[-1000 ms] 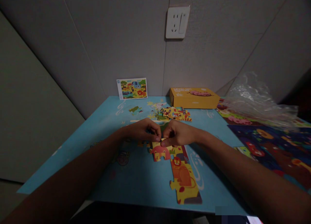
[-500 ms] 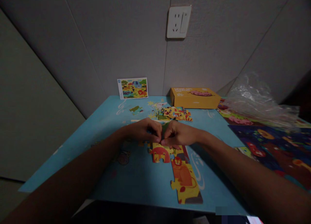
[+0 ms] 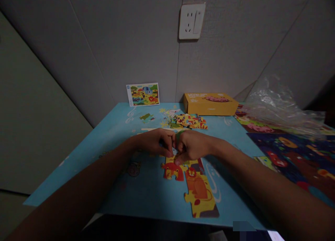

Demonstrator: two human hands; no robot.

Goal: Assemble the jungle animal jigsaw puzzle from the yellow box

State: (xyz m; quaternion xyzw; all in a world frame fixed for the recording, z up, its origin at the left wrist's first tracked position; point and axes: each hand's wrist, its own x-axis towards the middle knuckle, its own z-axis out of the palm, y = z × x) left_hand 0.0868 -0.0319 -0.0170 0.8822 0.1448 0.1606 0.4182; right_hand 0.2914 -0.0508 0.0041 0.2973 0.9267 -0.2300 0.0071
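A red-and-yellow jigsaw piece (image 3: 172,170) with a lion's face lies on the table in front of my fingers. My left hand (image 3: 159,142) is closed, its thumb and fingertips at the piece's far edge. From the other side my right hand (image 3: 193,145) is closed too, with its thumb on the same piece. The knuckles of both hands nearly touch and hide the far part of the puzzle. To the right, a strip of joined jigsaw pieces (image 3: 200,192) with a lion runs toward the near edge.
A picture card (image 3: 143,94) leans on the wall. Before the orange box (image 3: 210,105) lies a pile of jigsaw pieces (image 3: 191,121), with a loose green jigsaw piece (image 3: 147,118) to its left. Clear plastic (image 3: 280,108) and a dark blue picture (image 3: 293,157) cover the right side.
The lion-face piece has shifted slightly toward me. My right thumb has moved down onto it, and its pinch has loosened a little. My left hand has barely moved.
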